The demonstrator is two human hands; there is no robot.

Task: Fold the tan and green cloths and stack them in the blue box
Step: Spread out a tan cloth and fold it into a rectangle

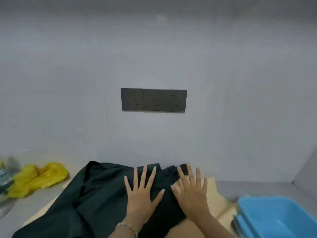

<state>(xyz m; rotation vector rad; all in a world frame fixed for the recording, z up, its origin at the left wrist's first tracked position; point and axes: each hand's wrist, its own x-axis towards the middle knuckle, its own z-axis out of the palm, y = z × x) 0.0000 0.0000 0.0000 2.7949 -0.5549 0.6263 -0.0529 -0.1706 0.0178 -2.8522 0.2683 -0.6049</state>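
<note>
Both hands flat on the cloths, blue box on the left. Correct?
Not quite. The head view shows the blue box on the right, not the left. The left hand and right hand do lie flat on the cloths, green cloth over tan cloth.

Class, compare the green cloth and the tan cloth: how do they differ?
The green cloth is dark and lies on top; the tan cloth is pale and lies beneath. The green cloth shows widely; the tan cloth only peeks out beside the blue box. Left hand and right hand lie flat mostly on the green cloth, hardly the tan cloth. Shared: neither is in the box.
</note>
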